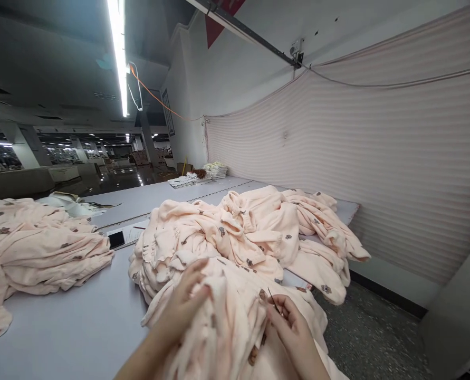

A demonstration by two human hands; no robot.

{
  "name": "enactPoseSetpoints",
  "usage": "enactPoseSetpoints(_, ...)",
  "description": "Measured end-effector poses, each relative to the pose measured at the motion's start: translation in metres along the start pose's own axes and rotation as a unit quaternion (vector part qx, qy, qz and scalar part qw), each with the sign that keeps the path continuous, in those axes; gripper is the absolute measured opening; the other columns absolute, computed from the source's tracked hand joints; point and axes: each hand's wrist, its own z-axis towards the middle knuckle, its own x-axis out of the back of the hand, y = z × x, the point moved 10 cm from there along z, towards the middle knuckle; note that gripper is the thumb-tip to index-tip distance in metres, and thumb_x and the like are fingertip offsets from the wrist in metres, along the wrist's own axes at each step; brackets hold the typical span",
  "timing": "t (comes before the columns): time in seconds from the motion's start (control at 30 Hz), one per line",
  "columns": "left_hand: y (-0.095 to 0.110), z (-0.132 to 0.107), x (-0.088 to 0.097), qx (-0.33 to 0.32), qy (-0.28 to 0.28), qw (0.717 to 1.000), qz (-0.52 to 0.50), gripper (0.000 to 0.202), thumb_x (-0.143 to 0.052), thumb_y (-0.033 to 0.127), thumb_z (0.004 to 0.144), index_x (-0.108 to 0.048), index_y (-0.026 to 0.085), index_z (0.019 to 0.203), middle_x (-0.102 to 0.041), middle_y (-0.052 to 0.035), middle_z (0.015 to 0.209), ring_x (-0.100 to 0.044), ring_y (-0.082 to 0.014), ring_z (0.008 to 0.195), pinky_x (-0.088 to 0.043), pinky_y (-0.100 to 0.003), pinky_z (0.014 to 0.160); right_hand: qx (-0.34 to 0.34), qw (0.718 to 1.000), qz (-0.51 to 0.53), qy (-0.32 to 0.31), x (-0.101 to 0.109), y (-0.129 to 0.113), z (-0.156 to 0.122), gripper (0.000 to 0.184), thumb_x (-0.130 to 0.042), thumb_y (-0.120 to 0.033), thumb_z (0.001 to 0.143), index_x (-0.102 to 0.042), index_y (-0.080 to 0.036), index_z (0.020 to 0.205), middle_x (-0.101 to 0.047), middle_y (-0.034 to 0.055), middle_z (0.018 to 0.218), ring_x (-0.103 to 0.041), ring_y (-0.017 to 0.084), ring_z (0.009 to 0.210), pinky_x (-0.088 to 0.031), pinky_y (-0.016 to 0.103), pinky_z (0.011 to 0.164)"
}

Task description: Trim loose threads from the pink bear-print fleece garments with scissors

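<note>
A heap of peach fleece garments (242, 237) with small brown motifs lies on the grey table (80, 316). The nearest garment (235, 316) is draped toward me. My left hand (187, 301) rests on it with fingers curled into the fabric. My right hand (290, 322) is pinched around a thin dark tool (273, 300), perhaps small snips, whose tip pokes up beside the cloth.
A second stack of the same peach garments (32, 248) sits at the left. A black phone (116, 239) and papers lie between the piles. Folded items (203, 174) sit at the table's far end. A striped curtain (377, 169) covers the right wall; floor lies below.
</note>
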Motion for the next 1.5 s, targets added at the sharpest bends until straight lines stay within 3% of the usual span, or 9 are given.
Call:
enactPoseSetpoints(0.17,-0.017,-0.002,0.060,0.055,0.032,0.993,-0.095,0.015,-0.051,0.036,0.079,-0.052,0.021,0.076,-0.058,0.0014,0.074,-0.055,-0.0180,0.070,-0.043,-0.028,0.067,-0.006,0.997,-0.076,-0.019,-0.014,0.012,0.001,0.023,-0.052,-0.033,0.083,-0.059,-0.021,0.103,-0.070,0.0039,0.089,-0.066,0.023,0.085,-0.051,0.030,0.073)
enactPoseSetpoints(0.3,-0.002,-0.023,-0.027,0.006,-0.196,0.957,0.216,0.010,-0.055,0.030,0.074,-0.059,0.022,0.078,-0.063,0.0002,0.075,-0.057,-0.0217,0.074,-0.039,-0.029,0.067,0.046,0.982,-0.184,-0.012,-0.028,-0.007,0.010,0.023,-0.049,-0.021,0.079,-0.061,-0.023,0.098,-0.069,0.0020,0.090,-0.065,0.021,0.082,-0.048,0.028,0.072)
enactPoseSetpoints(0.43,-0.005,-0.027,-0.070,-0.004,-0.185,0.912,0.366,0.007,-0.051,0.022,0.070,-0.057,0.020,0.072,-0.064,-0.0061,0.075,-0.058,-0.0277,0.073,-0.037,-0.034,0.065,0.059,0.986,-0.154,-0.020,-0.028,-0.021,0.012,0.011,-0.047,-0.022,0.082,-0.058,-0.022,0.079,-0.064,-0.0017,0.071,-0.062,0.017,0.068,-0.046,0.024,0.064)
enactPoseSetpoints(0.6,-0.012,-0.027,-0.028,0.086,-0.165,0.980,0.065,0.016,-0.042,0.025,0.085,-0.055,0.021,0.078,-0.060,0.0002,0.084,-0.056,-0.0205,0.087,-0.041,-0.028,0.079,0.046,0.994,-0.096,0.016,-0.032,-0.013,-0.009,0.017,-0.048,-0.038,0.086,-0.054,-0.023,0.086,-0.058,-0.0032,0.064,-0.058,0.017,0.058,-0.044,0.023,0.056)
enactPoseSetpoints(0.73,-0.017,-0.035,0.010,0.107,-0.093,0.986,-0.091,0.013,-0.049,0.033,0.086,-0.056,0.023,0.085,-0.057,0.0031,0.086,-0.051,-0.0188,0.090,-0.039,-0.027,0.084,0.066,0.994,-0.090,-0.011,-0.086,-0.007,-0.033,0.028,-0.064,-0.040,0.072,-0.056,-0.023,0.092,-0.058,-0.0049,0.061,-0.055,0.016,0.054,-0.042,0.023,0.055)
enactPoseSetpoints(0.9,-0.025,-0.045,0.026,0.069,-0.015,0.995,-0.077,0.014,-0.048,0.035,0.087,-0.053,0.023,0.088,-0.056,0.0008,0.089,-0.051,-0.0197,0.090,-0.039,-0.028,0.082,0.068,0.994,-0.068,-0.055,-0.124,-0.018,-0.030,0.015,-0.057,-0.035,0.081,-0.059,-0.021,0.085,-0.063,-0.0007,0.072,-0.058,0.016,0.065,-0.043,0.022,0.062)
enactPoseSetpoints(1.27,-0.012,-0.058,0.033,-0.011,0.106,0.993,0.051,0.019,-0.047,0.027,0.083,-0.056,0.023,0.099,-0.062,-0.0038,0.097,-0.055,-0.0221,0.094,-0.042,-0.029,0.083,0.159,0.956,-0.222,-0.103,-0.104,-0.050,-0.015,0.034,-0.053,-0.015,0.073,-0.060,-0.029,0.103,-0.065,-0.0005,0.091,-0.063,0.019,0.081,-0.044,0.026,0.068)
enactPoseSetpoints(1.43,-0.041,-0.044,0.014,0.141,-0.045,0.988,-0.043,0.025,-0.053,0.035,0.078,-0.071,0.022,0.091,-0.068,-0.0053,0.103,-0.055,-0.0274,0.107,-0.041,-0.034,0.094,0.164,0.957,-0.235,-0.047,-0.096,-0.049,0.009,0.012,-0.047,-0.016,0.080,-0.055,-0.023,0.086,-0.066,-0.0005,0.078,-0.062,0.017,0.070,-0.042,0.026,0.066)
enactPoseSetpoints(1.5,-0.057,-0.043,0.018,0.215,-0.019,0.972,-0.087,0.027,-0.056,0.038,0.075,-0.072,0.020,0.088,-0.070,-0.0057,0.102,-0.055,-0.0295,0.109,-0.043,-0.037,0.094,0.149,0.951,-0.267,-0.056,-0.094,-0.050,0.017,0.009,-0.049,-0.016,0.078,-0.054,-0.022,0.080,-0.064,-0.0009,0.073,-0.060,0.018,0.067,-0.041,0.026,0.062)
